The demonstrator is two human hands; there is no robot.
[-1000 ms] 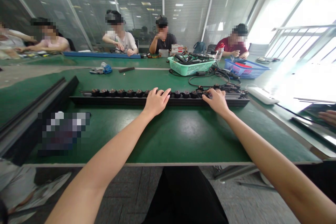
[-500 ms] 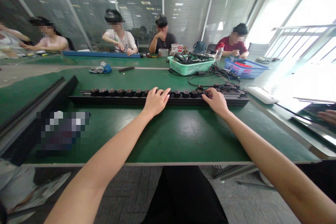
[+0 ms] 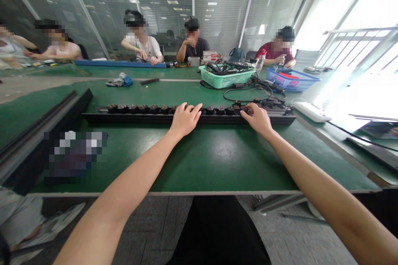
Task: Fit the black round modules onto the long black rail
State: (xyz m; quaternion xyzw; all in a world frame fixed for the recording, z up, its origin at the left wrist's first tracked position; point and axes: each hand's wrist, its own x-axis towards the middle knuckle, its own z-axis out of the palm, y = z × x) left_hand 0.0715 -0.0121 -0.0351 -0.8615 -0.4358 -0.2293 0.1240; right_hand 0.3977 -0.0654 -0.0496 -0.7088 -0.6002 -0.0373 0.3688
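A long black strip (image 3: 139,119) lies across the green table, with a row of round black socket-like modules (image 3: 154,109) along its rail. My left hand (image 3: 185,119) rests over the middle of the row, fingers spread on top of the modules. Farther right, my right hand (image 3: 258,118) curls its thumb and fingers around one black module (image 3: 246,111), partly hidden by the fingers. More loose modules (image 3: 264,102) lie bunched behind my right hand at the strip's right end.
A green basket (image 3: 228,82) of cables and a blue basket (image 3: 290,85) stand behind. A white power strip (image 3: 311,112) sits to the right. Another black profile (image 3: 46,136) lies at the left, near a blurred item (image 3: 76,155). Several people sit across the table.
My right hand has shifted very slightly right at the same module; my left hand stays in place. The co-worker's hand at the right edge has left the view.
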